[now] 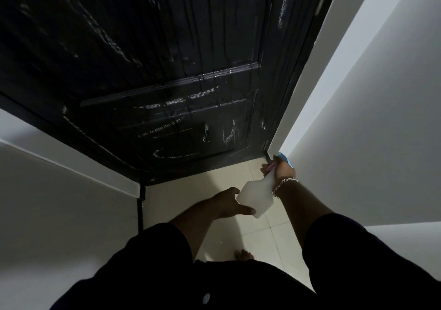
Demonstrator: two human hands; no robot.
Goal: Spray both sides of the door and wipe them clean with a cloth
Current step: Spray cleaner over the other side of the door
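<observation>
The right hand [279,170] is curled round the neck of a translucent white spray bottle [256,196], fingers at the pink trigger, with the blue nozzle head peeking past the knuckles toward the bottom corner of the door. A chain bracelet [285,184] sits on that wrist. The left hand [230,202] comes in from below with fingers loosely spread, the thumb and fingertips just touching or very near the bottle's wide base; it grips nothing that can be made out, and whether it steadies the bottle is hard to tell. No cloth is in view.

Beyond the hands stands the black panelled door [167,71], closed into its frame between white walls [370,119]. Streaks and runs of liquid glint across its panels and down the hinge-side stile, so this face looks well wetted, likely near the end of its spraying. Below is the pale tiled floor [214,228], with a bare foot [243,254] near the person's dark clothing.

To finish spraying well, the nozzle should be aimed squarely at the dry-looking low edge rather than the wall beside it, with short pulls so less runs onto the tiles, which could turn slippery under bare feet. Wiping would best follow top to bottom, chasing the drips.
</observation>
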